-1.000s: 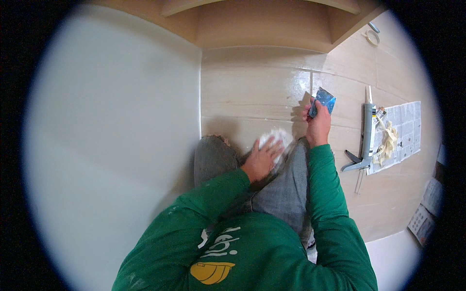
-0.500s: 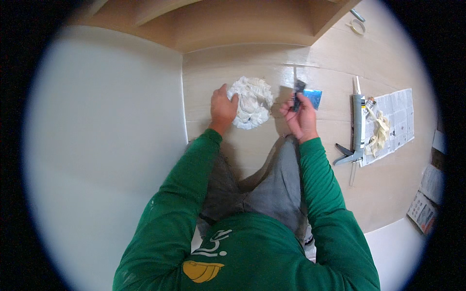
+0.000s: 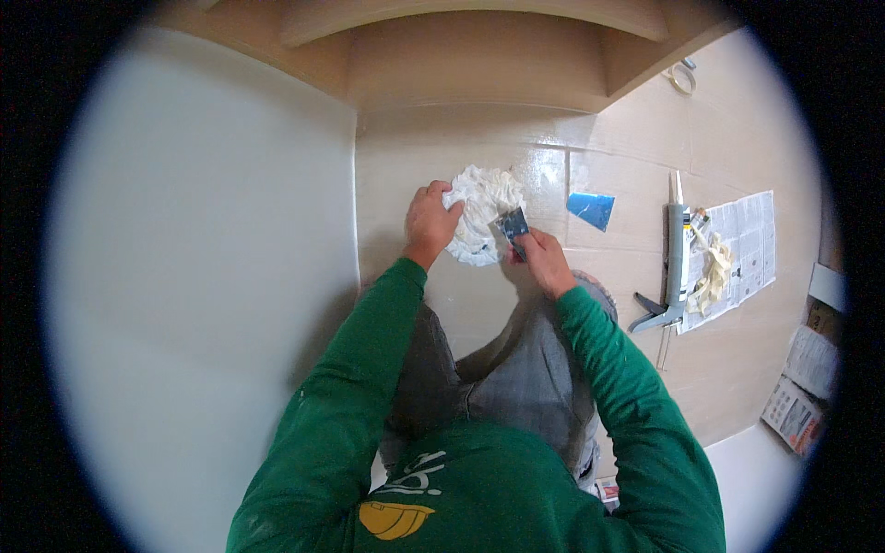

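Note:
A crumpled white cloth (image 3: 477, 205) lies bunched on the pale wood-look floor in front of me. My left hand (image 3: 430, 224) grips its left edge, thumb toward the middle and fingers curled at the rim. Between the fingers and thumb of my right hand (image 3: 546, 263) is a small dark flat scraper (image 3: 513, 224) with whitish smears. Its blade end touches or hovers just over the cloth's right side; I cannot tell which. Right of that hand, a shiny blue flat piece (image 3: 593, 210) rests on the floor, touched by neither hand.
A grey caulking gun (image 3: 678, 258) lies to the right beside a newspaper sheet (image 3: 754, 240) bearing crumpled cream material (image 3: 712, 275). A tape roll (image 3: 680, 81) sits far right. Ahead stands a wooden shelf unit (image 3: 470, 69); a white wall (image 3: 212, 212) rises at left.
My right hand has moved left with the scraper, from near the blue piece to the cloth's right side. My left hand has stayed at the cloth's left edge. The view has shifted slightly.

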The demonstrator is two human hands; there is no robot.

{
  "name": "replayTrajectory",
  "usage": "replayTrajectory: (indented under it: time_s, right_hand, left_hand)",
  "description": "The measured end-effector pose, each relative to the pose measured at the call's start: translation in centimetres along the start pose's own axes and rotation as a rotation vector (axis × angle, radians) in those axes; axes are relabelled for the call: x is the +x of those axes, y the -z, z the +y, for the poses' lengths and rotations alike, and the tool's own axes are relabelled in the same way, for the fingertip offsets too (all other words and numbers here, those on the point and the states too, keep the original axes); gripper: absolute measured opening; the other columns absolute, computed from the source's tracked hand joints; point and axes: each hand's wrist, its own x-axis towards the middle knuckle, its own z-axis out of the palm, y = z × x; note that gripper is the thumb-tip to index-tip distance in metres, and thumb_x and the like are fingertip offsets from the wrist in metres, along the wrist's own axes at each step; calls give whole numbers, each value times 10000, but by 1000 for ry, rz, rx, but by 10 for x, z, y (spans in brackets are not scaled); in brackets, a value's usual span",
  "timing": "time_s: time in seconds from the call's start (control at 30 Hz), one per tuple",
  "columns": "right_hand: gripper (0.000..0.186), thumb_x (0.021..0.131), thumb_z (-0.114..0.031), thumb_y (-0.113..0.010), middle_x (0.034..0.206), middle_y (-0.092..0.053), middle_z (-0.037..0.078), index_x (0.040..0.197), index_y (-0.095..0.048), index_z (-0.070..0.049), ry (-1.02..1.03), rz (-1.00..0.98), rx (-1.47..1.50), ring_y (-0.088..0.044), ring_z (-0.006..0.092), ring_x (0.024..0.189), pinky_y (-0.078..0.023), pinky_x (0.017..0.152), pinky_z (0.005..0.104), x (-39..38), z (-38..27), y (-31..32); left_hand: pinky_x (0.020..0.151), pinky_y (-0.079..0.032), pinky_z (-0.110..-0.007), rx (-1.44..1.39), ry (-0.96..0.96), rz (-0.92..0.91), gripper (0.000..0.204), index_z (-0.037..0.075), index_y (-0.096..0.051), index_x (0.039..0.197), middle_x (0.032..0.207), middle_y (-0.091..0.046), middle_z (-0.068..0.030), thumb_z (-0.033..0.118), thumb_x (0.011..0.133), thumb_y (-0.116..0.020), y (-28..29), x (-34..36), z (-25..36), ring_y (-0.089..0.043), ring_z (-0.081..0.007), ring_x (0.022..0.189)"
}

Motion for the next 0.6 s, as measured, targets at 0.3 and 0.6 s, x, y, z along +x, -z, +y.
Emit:
replayTrajectory:
  time_s: [0.3,0.6]
  right_hand:
    - [339,1012,-310,-568,815,-660,181,993,-649,18,137,181,-121,-614,283,746,-498,728,420,18,3,-11]
    - [393,1022,-341,-575,857,-670,267,972,-652,41,132,382,-128,-648,377,775,-504,747,472,27,-21,23]
  left_hand:
    - [1024,-477,-473,63,-447,-11,416,50,-678,1252,1205,-686,-191,290,918,-743,-13,76,42,-624,-392,1119]
    - [875,-542,-466,-126,-334,-314,242,31,-696,1054,983,-733,-168,234,926,-722,-24,89,50,-696,-361,933]
